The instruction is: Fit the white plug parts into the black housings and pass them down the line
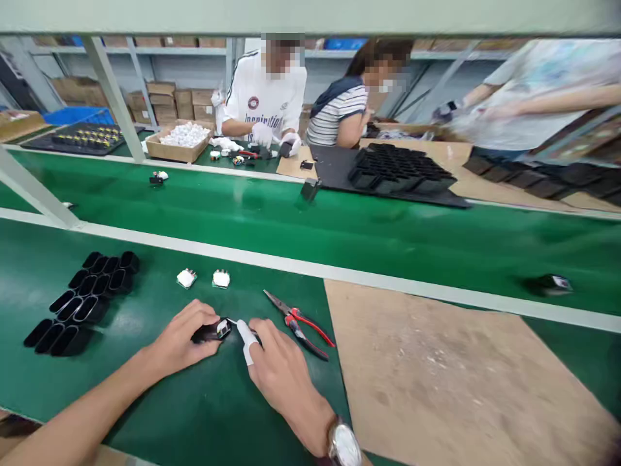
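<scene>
My left hand is closed around a small black plastic housing, which lies on its side with its open end to the right. A white part on a circuit board shows in that opening. Close to the opening is my right hand, with a white finger cot on the index finger and a watch at the wrist. Its fingers are pinched, and a thin pale tip sticks out towards the housing; the rest of that object is hidden. Red-handled long-nose pliers lie beside the right hand.
Two circuit boards with white blocks lie behind my hands. Several empty black housings stand at left. A cardboard sheet covers the right side. Beyond a pale rail, a green belt carries a few parts; people work across it.
</scene>
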Demonstrator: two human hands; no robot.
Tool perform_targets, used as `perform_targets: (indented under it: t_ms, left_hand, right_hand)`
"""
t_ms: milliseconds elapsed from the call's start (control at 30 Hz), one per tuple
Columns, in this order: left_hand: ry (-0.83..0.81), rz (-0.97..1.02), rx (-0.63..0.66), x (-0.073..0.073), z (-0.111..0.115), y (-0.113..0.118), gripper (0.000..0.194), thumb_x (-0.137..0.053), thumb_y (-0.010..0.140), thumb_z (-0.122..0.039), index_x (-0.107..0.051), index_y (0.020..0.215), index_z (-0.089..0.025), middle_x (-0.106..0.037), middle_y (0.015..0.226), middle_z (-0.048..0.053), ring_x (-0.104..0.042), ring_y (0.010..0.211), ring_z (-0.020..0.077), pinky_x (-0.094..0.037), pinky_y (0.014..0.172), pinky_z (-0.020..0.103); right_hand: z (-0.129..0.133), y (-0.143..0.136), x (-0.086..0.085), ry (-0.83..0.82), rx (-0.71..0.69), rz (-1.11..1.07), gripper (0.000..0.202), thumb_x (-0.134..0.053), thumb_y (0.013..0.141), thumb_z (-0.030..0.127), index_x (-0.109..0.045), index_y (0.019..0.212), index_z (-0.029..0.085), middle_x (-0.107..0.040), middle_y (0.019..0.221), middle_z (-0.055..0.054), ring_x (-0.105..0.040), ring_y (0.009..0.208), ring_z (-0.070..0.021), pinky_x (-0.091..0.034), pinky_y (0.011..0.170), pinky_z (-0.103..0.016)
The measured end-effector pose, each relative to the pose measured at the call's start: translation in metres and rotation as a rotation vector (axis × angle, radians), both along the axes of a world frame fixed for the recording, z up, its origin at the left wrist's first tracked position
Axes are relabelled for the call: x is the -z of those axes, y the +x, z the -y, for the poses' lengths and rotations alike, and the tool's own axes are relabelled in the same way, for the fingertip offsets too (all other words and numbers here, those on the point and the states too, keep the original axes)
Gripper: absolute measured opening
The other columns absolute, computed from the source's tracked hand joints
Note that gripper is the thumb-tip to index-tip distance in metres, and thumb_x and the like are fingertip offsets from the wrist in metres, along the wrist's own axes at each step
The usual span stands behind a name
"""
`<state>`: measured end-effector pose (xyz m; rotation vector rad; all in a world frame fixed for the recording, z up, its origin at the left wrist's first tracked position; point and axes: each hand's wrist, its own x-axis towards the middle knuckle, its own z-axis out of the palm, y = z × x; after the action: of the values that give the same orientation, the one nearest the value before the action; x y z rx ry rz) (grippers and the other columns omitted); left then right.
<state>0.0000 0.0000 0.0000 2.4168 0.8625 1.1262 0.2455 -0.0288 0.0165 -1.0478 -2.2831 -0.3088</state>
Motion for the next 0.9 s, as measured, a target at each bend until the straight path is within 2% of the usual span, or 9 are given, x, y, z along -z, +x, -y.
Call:
perform_targets:
  t_ms: [333, 567, 900]
  left_hand:
    - [-0.099, 0.024, 0.035, -0.0031, -0.0013, 0.0001, 0.037, -0.075, 0.092, -0.012, -0.059, 0.125, -0.019, -0.07, 0.107, 0.011, -0.068, 0.092, 0.0205, -0.058, 0.075, 0.031]
    - [-0.109, 0.019, 0.064, -0.0047, -0.0027, 0.002, 0.037, -0.076, 0.093, -0.011, -0.059, 0.125, -0.018, -0.07, 0.107, 0.011, -0.067, 0.09, 0.0197, -0.057, 0.073, 0.03]
    - [-0.175, -0.002, 0.102, 0.0006, -0.0006, -0.001, 0.038, -0.077, 0.094, -0.016, -0.059, 0.128, -0.019, -0.071, 0.111, 0.011, -0.069, 0.1, 0.0229, -0.059, 0.085, 0.036]
  right_hand:
    - [0.0028, 0.0006, 0.0008, -0.017, -0.046, -0.006, 0.028, -0.043, 0.084, -0.003, -0.055, 0.075, 0.021, -0.062, 0.1, -0.012, -0.053, 0.081, -0.0223, -0.046, 0.06, -0.033]
    - [0.0033, 0.0009, -0.0012, -0.011, -0.087, -0.052, 0.031, -0.043, 0.089, -0.002, -0.053, 0.071, 0.021, -0.062, 0.101, -0.012, -0.052, 0.08, -0.0219, -0.044, 0.058, -0.033]
    - [0.0054, 0.0016, -0.0052, -0.025, -0.126, -0.086, 0.028, -0.044, 0.091, -0.002, -0.056, 0.076, 0.02, -0.062, 0.102, -0.012, -0.054, 0.083, -0.0218, -0.047, 0.062, -0.033]
